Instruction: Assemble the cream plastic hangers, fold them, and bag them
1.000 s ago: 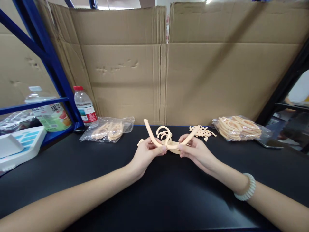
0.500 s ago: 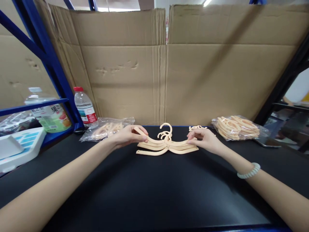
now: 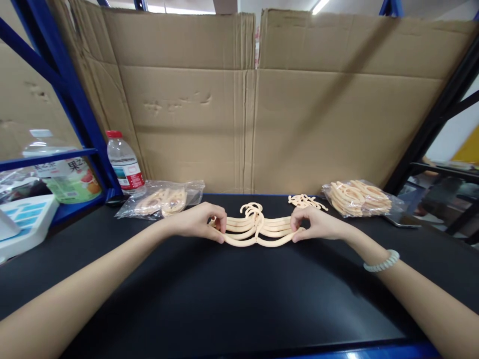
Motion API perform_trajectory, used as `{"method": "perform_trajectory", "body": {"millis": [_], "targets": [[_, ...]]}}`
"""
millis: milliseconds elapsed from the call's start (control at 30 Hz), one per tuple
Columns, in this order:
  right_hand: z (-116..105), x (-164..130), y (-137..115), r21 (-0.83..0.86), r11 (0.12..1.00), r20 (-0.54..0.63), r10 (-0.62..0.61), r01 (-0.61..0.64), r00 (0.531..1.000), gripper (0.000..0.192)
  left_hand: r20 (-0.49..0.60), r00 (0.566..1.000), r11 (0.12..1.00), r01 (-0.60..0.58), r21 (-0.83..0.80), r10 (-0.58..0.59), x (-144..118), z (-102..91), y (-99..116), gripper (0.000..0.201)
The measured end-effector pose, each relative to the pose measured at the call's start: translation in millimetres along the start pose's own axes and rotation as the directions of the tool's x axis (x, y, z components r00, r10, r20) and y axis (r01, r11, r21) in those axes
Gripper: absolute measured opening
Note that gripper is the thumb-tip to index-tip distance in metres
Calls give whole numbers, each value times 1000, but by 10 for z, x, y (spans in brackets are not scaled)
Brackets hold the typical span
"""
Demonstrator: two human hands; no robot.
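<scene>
Several cream-coloured clothes hangers (image 3: 256, 229) lie in a row at the middle of the black table, their hooks bunched together and pointing away from me. My left hand (image 3: 208, 222) pinches the left ends of the hangers, with its thumb on the nearest one. At the right ends, my right hand (image 3: 307, 224) pinches the same hangers between thumb and fingers. The fingers hide the tips of the hanger arms. A small pile of cream pieces (image 3: 307, 201) lies just behind my right hand.
Clear bags of cream pieces lie at the back left (image 3: 160, 199) and back right (image 3: 359, 198). A red-capped bottle (image 3: 125, 162) stands beside the blue frame (image 3: 71, 99). A white and blue container (image 3: 28, 224) is at far left. Cardboard (image 3: 194, 109) walls the back.
Both hands have moved slightly nearer me and now grip the hanger ends at the front of the row. The raised hanger has come down against the others.
</scene>
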State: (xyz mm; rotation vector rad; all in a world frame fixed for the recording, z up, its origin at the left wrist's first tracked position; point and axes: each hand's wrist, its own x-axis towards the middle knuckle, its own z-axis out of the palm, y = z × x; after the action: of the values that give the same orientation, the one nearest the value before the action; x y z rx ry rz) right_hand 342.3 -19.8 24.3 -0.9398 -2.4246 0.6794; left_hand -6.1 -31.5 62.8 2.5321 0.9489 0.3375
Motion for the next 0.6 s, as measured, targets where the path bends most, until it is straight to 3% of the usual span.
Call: {"method": "perform_trajectory", "body": {"millis": [200, 433, 533, 600], "targets": [[5, -4, -59, -136, 990, -14, -27, 25, 1000, 26, 39, 999, 998, -17, 62, 15, 22, 74, 44, 13], [33, -27, -104, -296, 955, 21, 39, -31, 999, 18, 19, 995, 934, 81, 349, -93, -4, 89, 318, 6], [29, -38, -153, -370, 928, 18, 52, -42, 998, 16, -6, 994, 863, 97, 495, -108, -5, 181, 459, 6], [74, -41, -231, -404, 914, -35, 29, -41, 999, 19, -97, 987, 772, 159, 615, -126, -11, 320, 593, 11]]}}
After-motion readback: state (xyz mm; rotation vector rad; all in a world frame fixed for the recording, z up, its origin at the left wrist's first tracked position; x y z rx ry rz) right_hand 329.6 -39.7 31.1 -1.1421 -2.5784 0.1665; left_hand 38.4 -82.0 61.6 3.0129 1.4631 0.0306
